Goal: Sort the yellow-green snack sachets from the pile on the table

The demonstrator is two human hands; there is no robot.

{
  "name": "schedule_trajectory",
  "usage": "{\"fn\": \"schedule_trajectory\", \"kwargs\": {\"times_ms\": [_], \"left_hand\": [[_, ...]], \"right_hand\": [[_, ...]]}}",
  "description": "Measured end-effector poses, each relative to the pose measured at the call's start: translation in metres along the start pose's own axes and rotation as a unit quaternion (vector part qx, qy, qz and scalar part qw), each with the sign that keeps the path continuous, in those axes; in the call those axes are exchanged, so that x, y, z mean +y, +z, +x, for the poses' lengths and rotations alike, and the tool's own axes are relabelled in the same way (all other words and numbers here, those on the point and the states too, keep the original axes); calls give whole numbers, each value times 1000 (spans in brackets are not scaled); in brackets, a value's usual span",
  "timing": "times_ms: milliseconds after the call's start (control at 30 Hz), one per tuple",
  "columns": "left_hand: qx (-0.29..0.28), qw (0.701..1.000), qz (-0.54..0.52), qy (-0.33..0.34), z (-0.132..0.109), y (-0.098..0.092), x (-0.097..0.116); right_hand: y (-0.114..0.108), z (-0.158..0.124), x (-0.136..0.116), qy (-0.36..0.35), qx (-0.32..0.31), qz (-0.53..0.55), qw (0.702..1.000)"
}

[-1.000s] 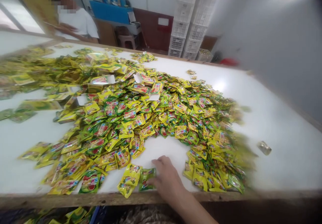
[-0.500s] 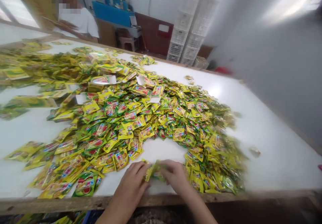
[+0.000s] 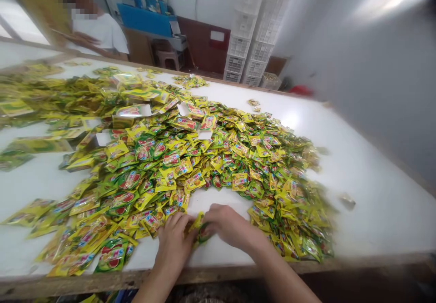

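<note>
My left hand is closed on small yellow sachets just above the table's near edge. Facing it, my right hand bends over with its fingers closed on a green sachet. The held sachets meet between the two hands, and my fingers partly hide them, so their number is unclear. A large heap of yellow and green sachets, printed with fruit, curves around both hands.
Open printed cartons lie on the heap. The white table has a wooden rim. Beyond it, a person in a white shirt stands at the far left. White plastic crates are stacked by the wall.
My right hand has moved slightly left and away from me, bringing the green sachet against the yellow ones in my left hand. The view has shifted slightly.
</note>
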State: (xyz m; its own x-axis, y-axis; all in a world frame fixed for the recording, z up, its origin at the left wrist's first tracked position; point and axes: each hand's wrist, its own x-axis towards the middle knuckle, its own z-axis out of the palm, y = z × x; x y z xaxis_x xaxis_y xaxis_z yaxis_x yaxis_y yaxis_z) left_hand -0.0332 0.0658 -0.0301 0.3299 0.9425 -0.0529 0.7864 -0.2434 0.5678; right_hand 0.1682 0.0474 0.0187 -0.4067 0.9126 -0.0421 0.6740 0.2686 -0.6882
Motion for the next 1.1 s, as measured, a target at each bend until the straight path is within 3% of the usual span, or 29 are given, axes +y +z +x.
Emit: {"fn": "schedule_trajectory", "kwargs": {"times_ms": [67, 167, 567, 800, 933, 1000, 1100], "left_hand": [[-16, 1000, -19, 6, 2, -3, 2], [-31, 999, -36, 10, 5, -7, 2], [-52, 998, -38, 23, -1, -10, 11], [-24, 998, -53, 9, 0, -8, 4], [-10, 998, -68, 8, -15, -12, 2], [-10, 997, -72, 15, -23, -15, 8], [-21, 994, -106, 15, -27, -16, 22]], "right_hand": [[4, 20, -4, -24, -57, -60, 996], [11, 36, -3, -41, -70, -78, 994], [7, 42, 14, -112, -159, -106, 975], [11, 33, -17, -73, -93, -202, 972], [12, 19, -15, -57, -74, -207, 974], [16, 9, -9, -30, -63, -165, 984], [23, -7, -1, 54, -13, -17, 998]]}}
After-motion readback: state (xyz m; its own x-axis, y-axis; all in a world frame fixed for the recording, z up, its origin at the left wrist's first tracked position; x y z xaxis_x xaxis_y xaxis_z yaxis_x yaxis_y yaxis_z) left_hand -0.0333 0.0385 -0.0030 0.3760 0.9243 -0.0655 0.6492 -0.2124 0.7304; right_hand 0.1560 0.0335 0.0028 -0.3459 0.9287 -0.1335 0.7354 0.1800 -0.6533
